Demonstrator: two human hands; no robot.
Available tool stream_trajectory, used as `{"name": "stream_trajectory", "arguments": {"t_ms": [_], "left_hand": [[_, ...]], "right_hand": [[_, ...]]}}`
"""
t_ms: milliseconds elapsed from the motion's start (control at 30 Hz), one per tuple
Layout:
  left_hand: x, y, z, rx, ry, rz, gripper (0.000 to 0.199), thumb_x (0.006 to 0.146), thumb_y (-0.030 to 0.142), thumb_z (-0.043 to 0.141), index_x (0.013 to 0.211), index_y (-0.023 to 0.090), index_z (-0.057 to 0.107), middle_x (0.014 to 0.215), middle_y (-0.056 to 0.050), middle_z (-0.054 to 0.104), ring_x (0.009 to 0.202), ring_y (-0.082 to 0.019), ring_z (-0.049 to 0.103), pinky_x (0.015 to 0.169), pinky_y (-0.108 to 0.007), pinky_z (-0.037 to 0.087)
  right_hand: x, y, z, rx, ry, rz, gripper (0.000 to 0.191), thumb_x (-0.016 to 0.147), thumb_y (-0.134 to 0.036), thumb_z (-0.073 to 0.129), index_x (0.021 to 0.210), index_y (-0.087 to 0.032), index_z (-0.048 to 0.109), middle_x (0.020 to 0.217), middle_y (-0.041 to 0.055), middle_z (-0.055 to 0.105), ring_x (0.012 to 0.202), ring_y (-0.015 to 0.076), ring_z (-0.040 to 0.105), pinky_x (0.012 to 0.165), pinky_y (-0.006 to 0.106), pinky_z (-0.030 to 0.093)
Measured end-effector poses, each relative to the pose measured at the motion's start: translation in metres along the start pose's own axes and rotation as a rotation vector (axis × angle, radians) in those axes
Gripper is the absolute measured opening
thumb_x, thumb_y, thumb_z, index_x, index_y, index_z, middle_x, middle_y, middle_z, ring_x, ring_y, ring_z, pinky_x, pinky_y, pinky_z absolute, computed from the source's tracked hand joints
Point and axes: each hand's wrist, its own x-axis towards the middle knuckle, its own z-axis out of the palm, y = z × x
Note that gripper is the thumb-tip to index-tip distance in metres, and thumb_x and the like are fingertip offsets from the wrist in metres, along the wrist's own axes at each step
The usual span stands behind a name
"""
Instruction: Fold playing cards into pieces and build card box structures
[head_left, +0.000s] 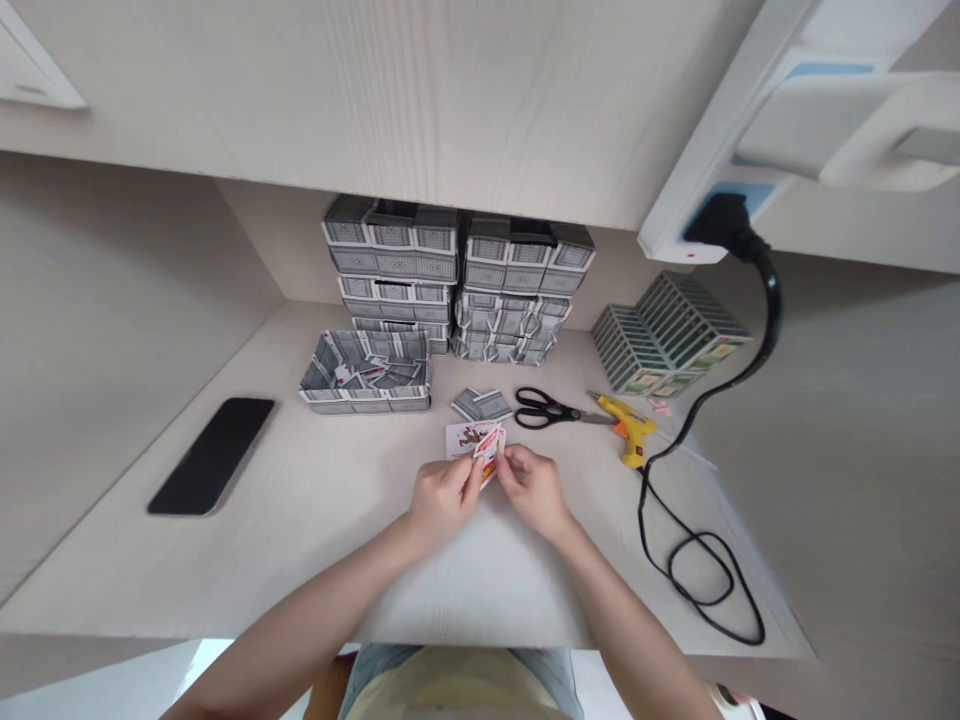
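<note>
My left hand (448, 497) and my right hand (536, 490) are close together over the desk, fingers closed. Between them they pinch a playing card (489, 446) that looks folded, with red print showing; the fingertips hide part of it. A joker card (459, 438) lies just behind, its left part in sight. Past it are a few grey-backed playing cards (482, 404) lying flat. To their right rest black-handled scissors (547, 408). A box made of playing cards (367, 405) sits at the back left, holding loose small folded pieces.
Boxes built from cards are stacked in two piles, left (397, 262) and right (517, 275). A yellow glue gun (634, 430) lies at right, its black cord (701, 540) looping to a power strip (686, 235). Green card stacks (675, 335) stand behind it; a phone (212, 455) lies left.
</note>
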Motion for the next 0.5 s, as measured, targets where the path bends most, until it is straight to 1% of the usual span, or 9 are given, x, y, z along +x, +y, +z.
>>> {"name": "stream_trajectory", "arguments": {"t_ms": [100, 167, 233, 300, 367, 433, 500], "left_hand": [[-0.002, 0.001, 0.001, 0.007, -0.017, 0.086, 0.020, 0.082, 0.016, 0.042, 0.065, 0.016, 0.052, 0.047, 0.001, 0.054, 0.042, -0.009, 0.049, 0.045, -0.022, 0.032], [-0.002, 0.001, 0.001, 0.007, -0.019, 0.094, 0.018, 0.082, 0.015, 0.044, 0.066, 0.015, 0.052, 0.048, 0.000, 0.055, 0.044, -0.009, 0.050, 0.047, -0.023, 0.032], [-0.002, 0.000, 0.002, 0.001, 0.008, 0.045, 0.020, 0.081, 0.015, 0.046, 0.061, 0.015, 0.049, 0.045, 0.001, 0.052, 0.041, -0.008, 0.047, 0.045, -0.022, 0.030], [0.000, -0.002, 0.002, -0.025, 0.044, -0.027, 0.024, 0.081, 0.017, 0.046, 0.057, 0.016, 0.045, 0.041, 0.003, 0.047, 0.037, -0.007, 0.044, 0.043, -0.022, 0.027], [0.001, -0.003, 0.002, -0.059, 0.063, -0.087, 0.028, 0.082, 0.019, 0.046, 0.054, 0.016, 0.042, 0.039, 0.004, 0.044, 0.035, -0.006, 0.041, 0.041, -0.021, 0.026], [0.001, -0.004, 0.002, -0.078, 0.061, -0.117, 0.029, 0.082, 0.020, 0.045, 0.053, 0.016, 0.042, 0.039, 0.004, 0.043, 0.035, -0.005, 0.040, 0.041, -0.020, 0.025], [0.001, -0.003, 0.002, -0.071, 0.058, -0.120, 0.029, 0.082, 0.020, 0.044, 0.054, 0.016, 0.042, 0.039, 0.005, 0.043, 0.034, -0.005, 0.039, 0.041, -0.020, 0.026]], "right_hand": [[-0.004, -0.002, 0.006, -0.272, 0.081, -0.041, 0.021, 0.080, -0.028, 0.043, 0.075, -0.018, 0.060, 0.063, 0.0052, 0.065, 0.054, 0.0157, 0.061, 0.055, 0.023, 0.045], [-0.005, -0.003, 0.007, -0.301, 0.109, -0.045, 0.021, 0.080, -0.027, 0.043, 0.076, -0.017, 0.060, 0.063, 0.0058, 0.065, 0.055, 0.0162, 0.061, 0.055, 0.024, 0.045], [-0.004, -0.004, 0.006, -0.170, 0.100, -0.034, 0.020, 0.080, -0.028, 0.043, 0.077, -0.018, 0.060, 0.065, 0.0055, 0.066, 0.058, 0.0166, 0.062, 0.057, 0.025, 0.046], [-0.001, -0.003, 0.002, 0.037, 0.059, -0.009, 0.019, 0.080, -0.030, 0.045, 0.079, -0.018, 0.060, 0.070, 0.0052, 0.067, 0.063, 0.0172, 0.063, 0.059, 0.025, 0.049], [0.001, -0.002, -0.001, 0.188, 0.008, 0.026, 0.020, 0.080, -0.031, 0.045, 0.082, -0.018, 0.060, 0.075, 0.0057, 0.067, 0.066, 0.0179, 0.064, 0.061, 0.026, 0.050], [0.002, -0.001, -0.003, 0.219, -0.035, 0.045, 0.020, 0.080, -0.032, 0.045, 0.082, -0.017, 0.059, 0.077, 0.0061, 0.067, 0.067, 0.0180, 0.064, 0.060, 0.026, 0.050], [0.003, 0.000, -0.003, 0.149, -0.057, 0.034, 0.020, 0.081, -0.032, 0.044, 0.079, -0.018, 0.058, 0.074, 0.0055, 0.067, 0.065, 0.0170, 0.064, 0.059, 0.025, 0.049]]}}
